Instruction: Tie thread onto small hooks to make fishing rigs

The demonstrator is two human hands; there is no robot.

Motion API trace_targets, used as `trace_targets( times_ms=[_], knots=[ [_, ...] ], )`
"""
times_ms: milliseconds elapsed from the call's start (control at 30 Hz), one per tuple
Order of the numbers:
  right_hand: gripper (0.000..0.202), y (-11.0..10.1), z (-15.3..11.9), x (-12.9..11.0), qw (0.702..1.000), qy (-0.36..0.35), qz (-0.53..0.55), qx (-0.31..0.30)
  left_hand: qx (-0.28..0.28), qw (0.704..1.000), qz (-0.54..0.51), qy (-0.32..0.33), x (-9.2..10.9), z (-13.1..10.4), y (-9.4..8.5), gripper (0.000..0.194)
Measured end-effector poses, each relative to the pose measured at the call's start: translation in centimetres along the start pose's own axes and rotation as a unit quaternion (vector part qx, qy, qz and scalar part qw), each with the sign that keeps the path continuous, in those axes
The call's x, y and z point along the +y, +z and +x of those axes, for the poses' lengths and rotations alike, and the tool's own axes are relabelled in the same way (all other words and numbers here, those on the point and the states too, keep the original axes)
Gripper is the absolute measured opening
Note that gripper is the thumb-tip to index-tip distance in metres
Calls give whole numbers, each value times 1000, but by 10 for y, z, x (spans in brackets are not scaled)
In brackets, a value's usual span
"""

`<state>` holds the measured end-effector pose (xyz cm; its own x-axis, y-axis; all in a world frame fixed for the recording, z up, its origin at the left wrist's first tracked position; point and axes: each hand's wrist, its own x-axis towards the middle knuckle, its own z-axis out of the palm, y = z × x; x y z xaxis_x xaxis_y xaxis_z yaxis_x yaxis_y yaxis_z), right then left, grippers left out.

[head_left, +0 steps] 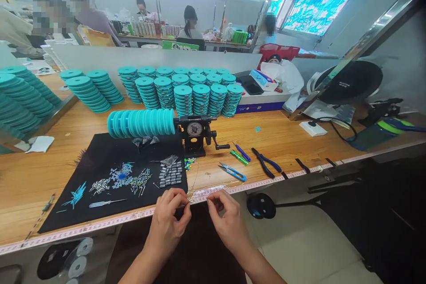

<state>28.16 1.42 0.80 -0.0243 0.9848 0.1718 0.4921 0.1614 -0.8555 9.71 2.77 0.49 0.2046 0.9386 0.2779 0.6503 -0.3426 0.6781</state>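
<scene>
At the table's front edge my left hand is closed in a pinch on a thin line, which loops up over the wood. Just right of it, apart, my right hand is also pinched; whatever its fingertips hold is too small to name. Behind my left hand lies a black mat bearing small grey weights, pins, blue-grey pieces, turquoise sticks and a small screwdriver. A hand-cranked winder carries a row of turquoise spools.
Stacked turquoise spools stand along the back. To the right lie blue snips, pliers, a green tool and a white power strip. A measuring tape lines the front edge. People sit beyond the partition.
</scene>
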Motion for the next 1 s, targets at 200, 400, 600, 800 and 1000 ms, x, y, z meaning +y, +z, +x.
trace_targets(
  times_ms=[200,400,600,800,1000],
  knots=[
    [14,-8,8,5,998,-21,-52,-2,-31,999,33,8,-4,11,8,11],
    [13,-13,12,10,1000,-4,-29,0,-39,998,48,10,-4,12,8,11],
    [15,-18,13,12,1000,-7,-23,-6,-36,998,51,23,-6,12,11,10],
    [14,-19,13,13,1000,-15,-14,9,-30,998,46,30,-6,12,10,10],
    [13,-18,14,14,1000,-11,-20,19,-26,998,46,38,-7,12,12,11]
  ],
)
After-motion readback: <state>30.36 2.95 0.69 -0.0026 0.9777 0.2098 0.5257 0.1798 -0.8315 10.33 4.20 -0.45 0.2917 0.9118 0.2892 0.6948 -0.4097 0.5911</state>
